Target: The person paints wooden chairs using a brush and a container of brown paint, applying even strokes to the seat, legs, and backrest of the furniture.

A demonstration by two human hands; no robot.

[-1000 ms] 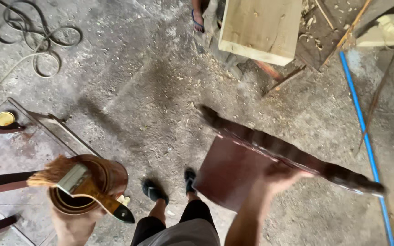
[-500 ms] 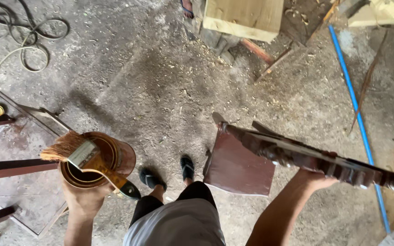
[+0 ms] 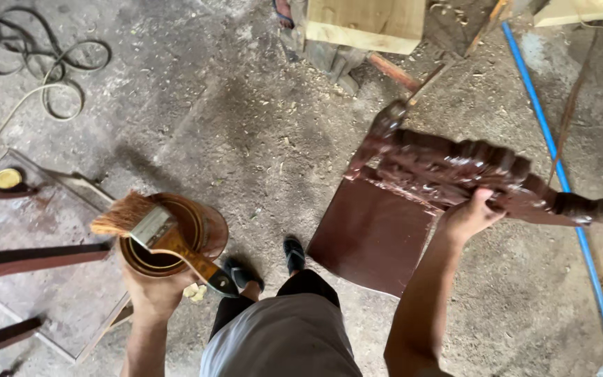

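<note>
Swinging leftward, our carved stained chair (image 3: pixel 455 174) hangs from our right hand (image 3: pixel 470 215), fingers clamped on its stiff, probably slick rail; our left hand (image 3: pixel 153 290) grips tin (image 3: pixel 197 230) and brush (image 3: pixel 155 234).

Bare concrete floor (image 3: pixel 246 126) lies open between the two hands, broken only by the person's feet (image 3: pixel 266 265). To the left, dark red rails (image 3: pixel 36 258) and a flat board (image 3: pixel 50 293) crowd the varnish tin (image 3: pixel 176 234). To the right, the carved stained piece (image 3: pixel 469 174) and its panel (image 3: pixel 375 234) block the way. A pale wood block (image 3: pixel 364 24) bars the far side, with a blue pipe (image 3: pixel 560 181) along the right edge.
</note>
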